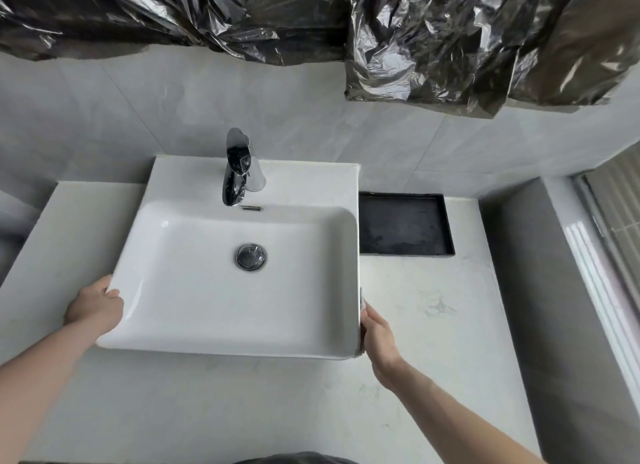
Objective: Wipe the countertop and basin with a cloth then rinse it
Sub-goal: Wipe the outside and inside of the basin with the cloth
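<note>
A white rectangular basin sits on the pale marble-look countertop, with a chrome tap at its back and a chrome drain plug in its floor. My left hand grips the basin's left rim near the front corner, thumb on top of the edge. My right hand is against the basin's right outer wall, its fingertips hidden behind the edge. It holds a light grey cloth, of which only a small strip shows above the fingers.
A shallow black tray lies on the counter right of the basin, against the tiled wall. Crumpled black plastic sheeting hangs across the top. A grey ledge and a window frame bound the right side.
</note>
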